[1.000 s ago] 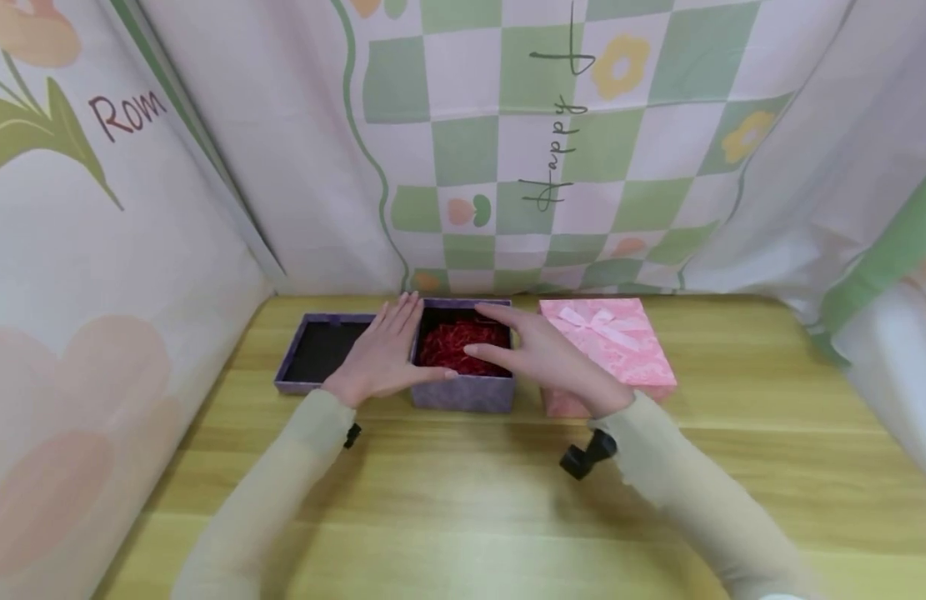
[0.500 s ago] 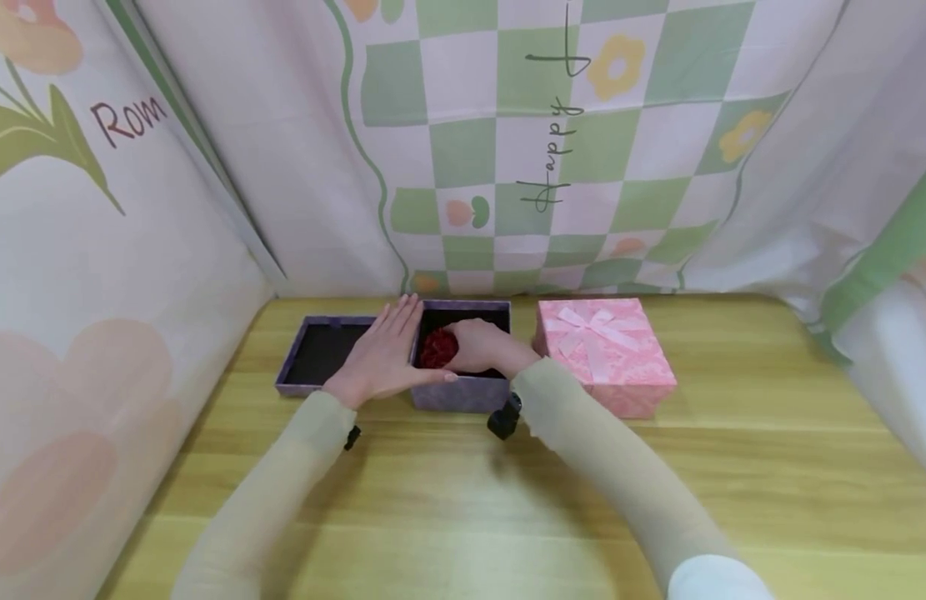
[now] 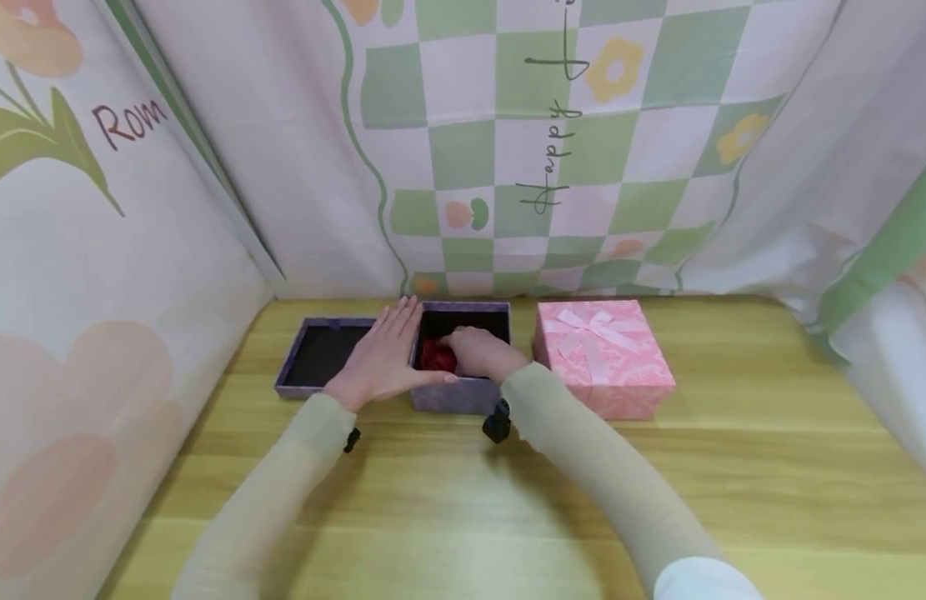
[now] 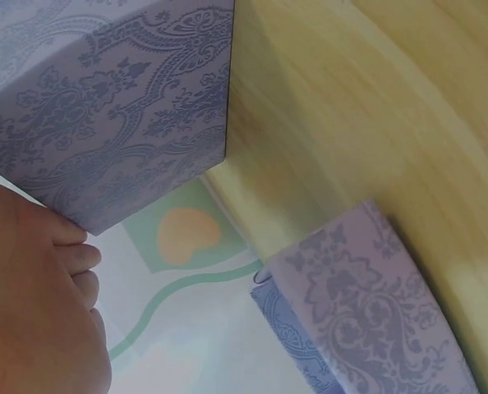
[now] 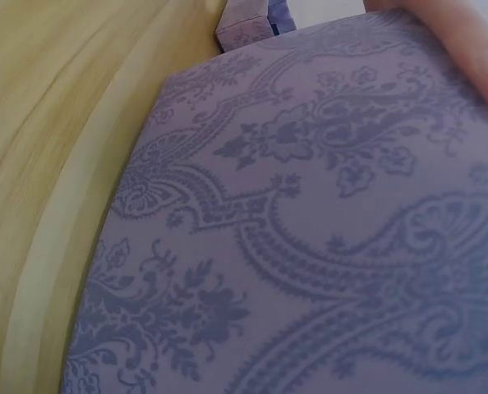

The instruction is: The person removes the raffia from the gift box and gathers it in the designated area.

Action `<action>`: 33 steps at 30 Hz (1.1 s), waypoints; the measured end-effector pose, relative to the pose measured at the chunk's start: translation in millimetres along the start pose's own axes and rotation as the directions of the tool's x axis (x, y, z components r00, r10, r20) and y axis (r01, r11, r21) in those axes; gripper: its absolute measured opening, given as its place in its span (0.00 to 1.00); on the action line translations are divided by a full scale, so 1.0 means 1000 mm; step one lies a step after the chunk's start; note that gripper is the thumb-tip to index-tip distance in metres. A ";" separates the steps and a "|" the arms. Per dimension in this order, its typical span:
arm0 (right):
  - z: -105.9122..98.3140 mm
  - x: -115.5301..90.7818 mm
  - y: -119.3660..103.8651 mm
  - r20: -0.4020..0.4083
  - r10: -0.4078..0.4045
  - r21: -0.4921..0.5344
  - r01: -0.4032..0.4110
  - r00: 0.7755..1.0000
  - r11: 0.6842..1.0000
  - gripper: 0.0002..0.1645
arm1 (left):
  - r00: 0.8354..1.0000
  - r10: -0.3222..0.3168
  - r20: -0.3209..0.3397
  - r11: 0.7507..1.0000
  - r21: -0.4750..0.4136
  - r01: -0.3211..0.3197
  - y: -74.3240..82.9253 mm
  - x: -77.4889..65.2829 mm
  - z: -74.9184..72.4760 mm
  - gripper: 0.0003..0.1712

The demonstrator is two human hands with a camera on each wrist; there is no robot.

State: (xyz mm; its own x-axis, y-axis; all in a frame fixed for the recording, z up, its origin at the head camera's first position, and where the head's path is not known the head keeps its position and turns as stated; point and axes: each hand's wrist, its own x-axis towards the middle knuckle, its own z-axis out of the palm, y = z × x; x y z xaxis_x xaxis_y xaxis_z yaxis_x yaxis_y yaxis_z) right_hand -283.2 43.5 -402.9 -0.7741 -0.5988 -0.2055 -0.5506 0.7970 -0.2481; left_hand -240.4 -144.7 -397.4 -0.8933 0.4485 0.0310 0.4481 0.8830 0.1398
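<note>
In the head view a purple patterned box (image 3: pixel 457 397) with a black inside sits at mid table, its top uncovered. Red shredded paper (image 3: pixel 437 357) is bunched toward the box's left side. My right hand (image 3: pixel 483 352) reaches into the box and grips this paper, with most of its fingertips hidden. My left hand (image 3: pixel 380 354) lies against the box's left edge, fingers straight, thumb along the front rim. The left wrist view has that hand (image 4: pixel 39 304) at the patterned box's wall (image 4: pixel 137 107). In the right wrist view the box front (image 5: pixel 293 213) fills most of the picture.
The purple box's shallow lid (image 3: pixel 322 357) lies left of it, black inside facing up, partly behind my left hand. To the right stands a closed pink gift box (image 3: pixel 628 400) with a ribbon bow. A printed curtain (image 3: pixel 463 150) hangs behind the wooden table (image 3: pixel 463 508).
My right hand has moved left and down into the box, and the red shredded paper once spread across it is now bunched at the left. The left hand keeps its place.
</note>
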 end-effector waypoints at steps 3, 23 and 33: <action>0.002 0.001 -0.001 -0.011 0.012 0.031 -0.012 1.000 0.999 0.31 | 1.000 -0.002 0.004 1.000 -0.002 0.002 0.000 0.000 0.001 0.76; -0.015 -0.011 0.000 -0.259 0.000 0.132 0.036 0.966 0.991 0.16 | 1.000 -0.004 0.018 1.000 -0.014 0.004 -0.001 0.002 0.001 0.76; -0.053 -0.036 -0.004 -0.369 0.018 0.227 0.071 0.929 0.971 0.21 | 1.000 -0.008 0.020 1.000 -0.028 0.008 0.000 0.002 -0.001 0.75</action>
State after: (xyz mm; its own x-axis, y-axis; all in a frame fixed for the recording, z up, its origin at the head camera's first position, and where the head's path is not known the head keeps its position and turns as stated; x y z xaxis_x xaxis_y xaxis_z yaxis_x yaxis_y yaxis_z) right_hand -269.4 65.7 -344.3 -0.8447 -0.5127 0.1534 -0.5187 0.7138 -0.4707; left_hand -241.7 -143.9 -396.7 -0.8958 0.4443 0.0099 0.4396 0.8825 0.1674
